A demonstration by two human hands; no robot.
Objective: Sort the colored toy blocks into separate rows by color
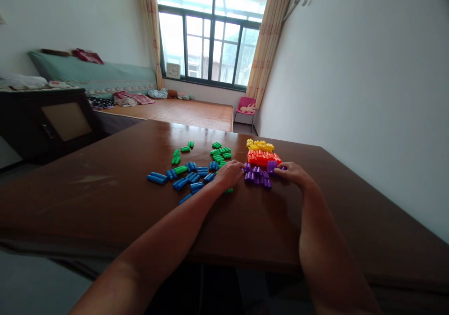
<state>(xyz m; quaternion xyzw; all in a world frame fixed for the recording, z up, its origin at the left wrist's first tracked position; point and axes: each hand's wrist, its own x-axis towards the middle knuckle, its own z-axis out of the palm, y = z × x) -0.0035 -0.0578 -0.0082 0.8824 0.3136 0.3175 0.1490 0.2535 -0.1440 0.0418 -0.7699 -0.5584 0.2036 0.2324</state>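
Flanking purple plastic blocks (258, 177) on worktop (245, 231) with left hand (229, 174) and right hand (293, 172), seemingly to hold them together; cannot tell if grasping or only touching; placed near orange-red blocks (263, 158), apart from blue blocks (157, 178), probably by colour.

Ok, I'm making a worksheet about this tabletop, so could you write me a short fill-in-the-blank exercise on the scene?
The pieces nearest the right hand are coloured ____.
Among the blue pieces lies one piece coloured ____.
The chair beyond the table is ____.

Missing words: purple; green; pink.
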